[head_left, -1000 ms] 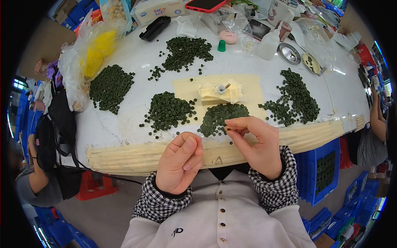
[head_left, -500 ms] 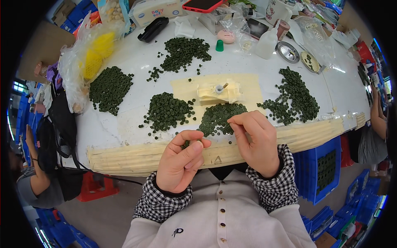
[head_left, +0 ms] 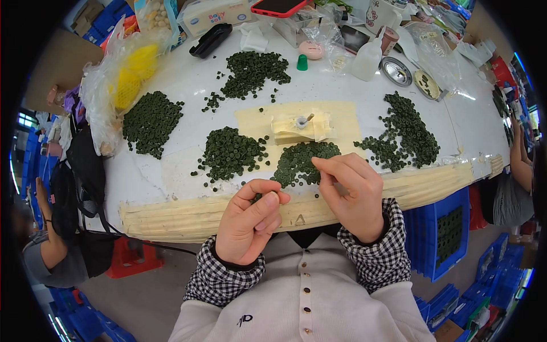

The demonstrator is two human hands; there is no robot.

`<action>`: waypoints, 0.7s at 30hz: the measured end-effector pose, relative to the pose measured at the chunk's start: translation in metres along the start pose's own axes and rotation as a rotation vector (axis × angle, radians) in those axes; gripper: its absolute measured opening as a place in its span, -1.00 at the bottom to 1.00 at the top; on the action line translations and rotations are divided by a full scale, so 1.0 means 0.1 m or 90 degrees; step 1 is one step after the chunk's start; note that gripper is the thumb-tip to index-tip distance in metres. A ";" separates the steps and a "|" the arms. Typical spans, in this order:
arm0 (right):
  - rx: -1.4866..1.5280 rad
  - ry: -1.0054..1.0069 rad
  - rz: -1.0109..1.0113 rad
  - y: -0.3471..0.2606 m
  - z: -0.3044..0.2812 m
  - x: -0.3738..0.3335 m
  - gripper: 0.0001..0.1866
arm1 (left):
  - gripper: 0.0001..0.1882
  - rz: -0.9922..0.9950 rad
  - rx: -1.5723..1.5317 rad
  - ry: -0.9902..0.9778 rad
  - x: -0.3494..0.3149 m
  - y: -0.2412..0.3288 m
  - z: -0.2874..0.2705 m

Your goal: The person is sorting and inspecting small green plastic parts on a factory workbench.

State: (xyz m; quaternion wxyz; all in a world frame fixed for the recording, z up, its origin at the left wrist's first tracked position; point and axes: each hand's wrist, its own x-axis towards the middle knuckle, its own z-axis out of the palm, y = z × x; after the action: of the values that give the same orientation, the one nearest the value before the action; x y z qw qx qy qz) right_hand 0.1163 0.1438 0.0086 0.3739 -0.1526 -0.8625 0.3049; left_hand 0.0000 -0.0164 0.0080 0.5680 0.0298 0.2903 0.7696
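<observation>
My left hand (head_left: 250, 219) is closed, thumb against index finger. Small dark green pieces show at its fingertips and inside the curled fingers. My right hand (head_left: 356, 191) has its thumb and index finger brought together at the edge of a pile of small flat dark green rings (head_left: 307, 157). Whatever lies between those fingertips is too small to make out. Just behind that pile stands a block wrapped in cream tape (head_left: 288, 130), with a short thin peg (head_left: 310, 118) sticking up from it. To its left lies another pile of dark green ring-shaped pieces (head_left: 231, 151).
More green pieces are heaped at left (head_left: 152, 122), far middle (head_left: 255, 74) and right (head_left: 413, 134). A white squeeze bottle (head_left: 367, 60), a round metal lid (head_left: 396, 72) and a red-edged phone (head_left: 280, 7) sit at the back. Below the right edge stands a blue crate (head_left: 419, 239).
My right hand has shifted very slightly up and left at the ring pile. My left hand stays nearly where it was, still closed.
</observation>
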 end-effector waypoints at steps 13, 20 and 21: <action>0.310 -0.053 0.160 -0.12 -0.07 -0.02 -0.89 | -0.85 0.015 0.249 0.035 0.16 0.01 0.21; 0.344 -0.121 0.111 -0.10 -0.13 0.04 -0.88 | -0.90 0.024 0.344 -0.011 0.20 0.00 0.22; 0.358 -0.120 0.116 -0.09 -0.12 0.04 -0.88 | -0.91 0.035 0.372 -0.011 0.20 0.00 0.22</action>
State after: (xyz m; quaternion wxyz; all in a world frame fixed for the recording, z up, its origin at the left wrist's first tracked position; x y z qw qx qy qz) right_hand 0.1226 0.1437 0.0232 0.2909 -0.0909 -0.7581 0.5765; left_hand 0.0015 0.0105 0.0209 0.5166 0.2062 0.4938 0.6684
